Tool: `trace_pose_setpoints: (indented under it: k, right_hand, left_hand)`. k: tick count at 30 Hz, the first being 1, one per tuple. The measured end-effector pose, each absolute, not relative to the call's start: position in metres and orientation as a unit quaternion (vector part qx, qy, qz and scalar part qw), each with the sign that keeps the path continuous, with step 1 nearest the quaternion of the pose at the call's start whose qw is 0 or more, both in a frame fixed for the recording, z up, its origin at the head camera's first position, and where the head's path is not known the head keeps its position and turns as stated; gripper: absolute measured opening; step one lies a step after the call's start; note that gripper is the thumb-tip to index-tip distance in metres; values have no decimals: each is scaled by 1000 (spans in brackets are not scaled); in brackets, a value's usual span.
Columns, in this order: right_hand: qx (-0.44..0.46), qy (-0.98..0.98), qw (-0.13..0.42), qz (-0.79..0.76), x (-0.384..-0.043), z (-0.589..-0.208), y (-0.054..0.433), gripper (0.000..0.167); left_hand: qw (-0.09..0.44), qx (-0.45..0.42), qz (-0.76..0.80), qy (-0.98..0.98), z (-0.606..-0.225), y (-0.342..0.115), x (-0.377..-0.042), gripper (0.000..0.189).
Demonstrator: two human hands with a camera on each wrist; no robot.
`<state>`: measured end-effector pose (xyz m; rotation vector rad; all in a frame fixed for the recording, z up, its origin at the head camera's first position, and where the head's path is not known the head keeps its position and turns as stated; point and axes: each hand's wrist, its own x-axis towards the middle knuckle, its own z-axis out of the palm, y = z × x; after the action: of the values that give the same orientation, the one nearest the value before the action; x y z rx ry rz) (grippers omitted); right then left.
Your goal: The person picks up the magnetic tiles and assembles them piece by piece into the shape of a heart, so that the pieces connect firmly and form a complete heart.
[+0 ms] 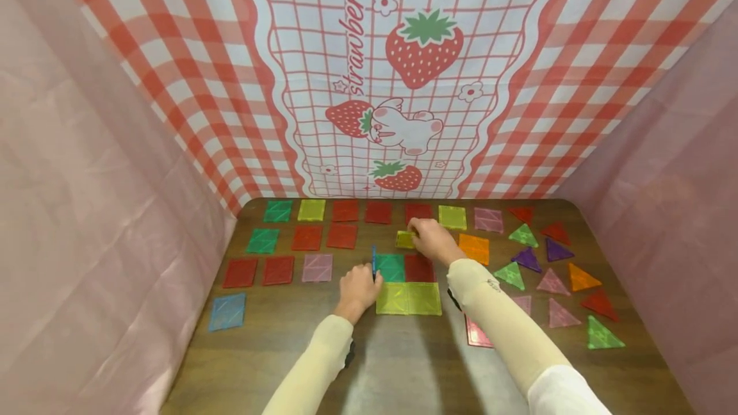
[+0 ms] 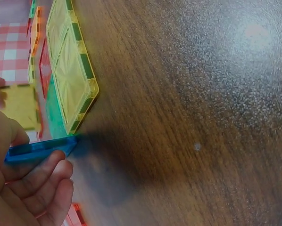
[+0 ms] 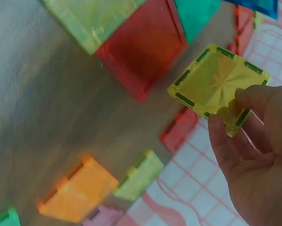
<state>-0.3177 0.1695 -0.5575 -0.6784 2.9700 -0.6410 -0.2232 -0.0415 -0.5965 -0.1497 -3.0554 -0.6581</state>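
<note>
My left hand [image 1: 359, 287] pinches a blue magnetic tile [image 1: 373, 261], held on edge at the left side of a green square tile [image 1: 390, 268]. In the left wrist view, thumb and fingers grip the blue tile [image 2: 42, 148] from both faces. Beyond the green tile, my right hand [image 1: 434, 239] pinches a yellow square magnetic tile [image 3: 216, 84] by one corner, tilted and raised above the table. Between the hands, the green tile and a red square tile [image 1: 419, 268] lie side by side, with two yellow square tiles [image 1: 408, 298] along their near edge.
Square tiles such as a red one [image 1: 278, 270] and a light blue one [image 1: 227, 312] lie to the left. Several triangle tiles, including a green one [image 1: 602, 333], spread across the right. An orange tile [image 1: 474, 249] lies near my right wrist. A strawberry-print cloth [image 1: 423, 50] hangs behind the table.
</note>
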Motion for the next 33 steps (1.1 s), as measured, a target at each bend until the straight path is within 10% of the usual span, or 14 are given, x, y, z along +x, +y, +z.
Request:
trace_pose_setpoints:
  k: [33]
  right_hand:
    - [-261, 933, 56, -241, -313, -569, 125, 20]
  left_hand:
    - [0, -57, -195, -979, -598, -43, -225, 34]
